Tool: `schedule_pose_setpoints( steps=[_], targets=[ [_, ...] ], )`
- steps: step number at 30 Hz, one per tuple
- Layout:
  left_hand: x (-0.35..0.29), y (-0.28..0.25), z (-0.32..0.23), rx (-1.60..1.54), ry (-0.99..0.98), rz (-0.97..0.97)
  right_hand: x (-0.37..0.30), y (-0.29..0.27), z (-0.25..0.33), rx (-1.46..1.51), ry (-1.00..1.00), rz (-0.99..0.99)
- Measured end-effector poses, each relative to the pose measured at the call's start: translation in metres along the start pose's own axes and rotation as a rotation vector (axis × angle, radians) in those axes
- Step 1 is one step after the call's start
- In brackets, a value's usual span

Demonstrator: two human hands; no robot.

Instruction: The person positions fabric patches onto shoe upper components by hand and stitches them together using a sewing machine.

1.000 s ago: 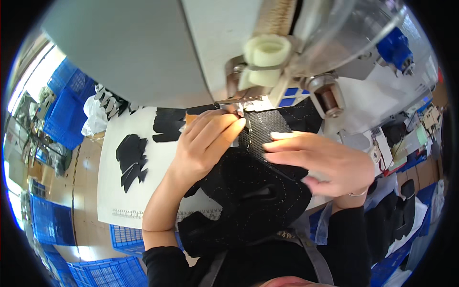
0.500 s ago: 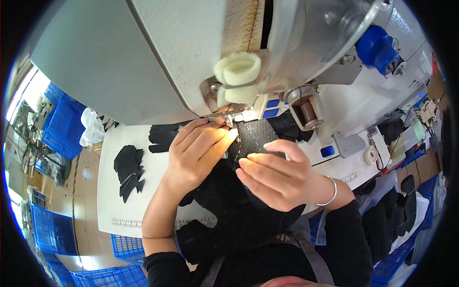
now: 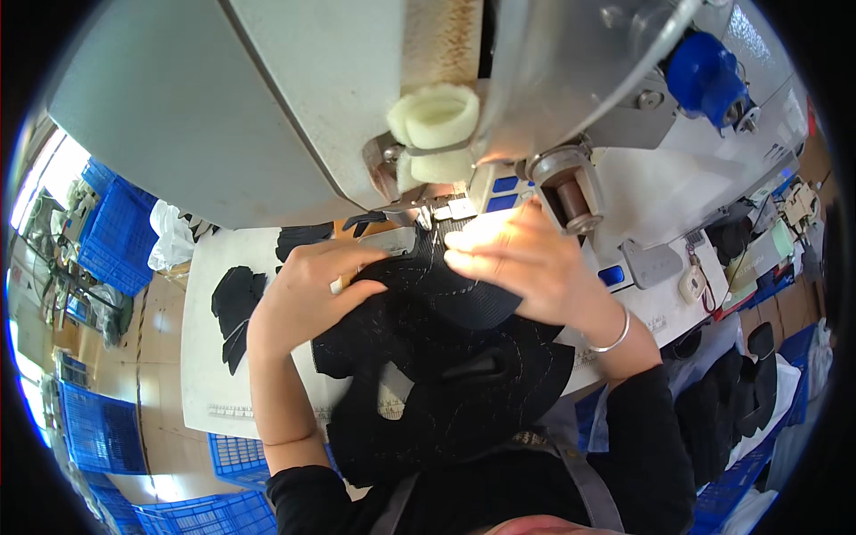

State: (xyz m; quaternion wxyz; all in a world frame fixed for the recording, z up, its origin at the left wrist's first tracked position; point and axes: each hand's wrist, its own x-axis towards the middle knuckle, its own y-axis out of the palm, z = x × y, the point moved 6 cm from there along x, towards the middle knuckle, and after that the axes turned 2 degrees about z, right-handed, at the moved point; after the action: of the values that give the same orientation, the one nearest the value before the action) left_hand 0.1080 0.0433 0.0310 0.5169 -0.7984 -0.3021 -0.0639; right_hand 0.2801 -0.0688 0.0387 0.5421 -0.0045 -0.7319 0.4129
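In the head view, the half-curled left hand (image 3: pixel 299 299) and right hand (image 3: pixel 544 272) meet a black, curved fabric piece with pale dashed lines (image 3: pixel 446 352) between and below them, under a grey-white sewing machine (image 3: pixel 294 98), though whether either grips cannot be told.

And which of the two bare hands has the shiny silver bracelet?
The right hand: a thin, curved silver bracelet circles its wrist. The left hand, at the left edge of the black stitched fabric, shows no bracelet.
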Motion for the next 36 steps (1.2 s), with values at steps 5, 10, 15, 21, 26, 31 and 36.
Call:
schedule_pose_setpoints(
  steps=[5,10,15,21,26,31,36],
  targets=[
    [-0.011,0.008,0.02,-0.952,-0.221,0.334,0.01,-0.008,0.009,-0.138,0.033,0.036],
    [-0.003,-0.01,0.023,-0.425,-0.178,0.279,0.007,-0.002,0.037,-0.276,-0.107,0.053],
    [-0.041,-0.03,0.146,0.313,-0.53,-0.008,0.008,0.002,0.027,-0.266,-0.031,0.015],
    [-0.087,0.035,0.198,0.435,-0.487,0.022,0.006,0.002,0.025,-0.22,-0.026,0.033],
    [-0.105,0.008,0.188,0.109,-0.475,-0.334,0.018,-0.004,0.041,-0.088,-0.04,0.086],
    [-0.052,-0.027,0.06,-0.635,-0.396,-0.461,-0.02,-0.013,0.074,0.067,-0.218,0.056],
    [-0.032,0.002,-0.034,-0.518,-0.13,-0.204,-0.029,0.04,0.039,0.795,0.54,0.357]
  ],
)
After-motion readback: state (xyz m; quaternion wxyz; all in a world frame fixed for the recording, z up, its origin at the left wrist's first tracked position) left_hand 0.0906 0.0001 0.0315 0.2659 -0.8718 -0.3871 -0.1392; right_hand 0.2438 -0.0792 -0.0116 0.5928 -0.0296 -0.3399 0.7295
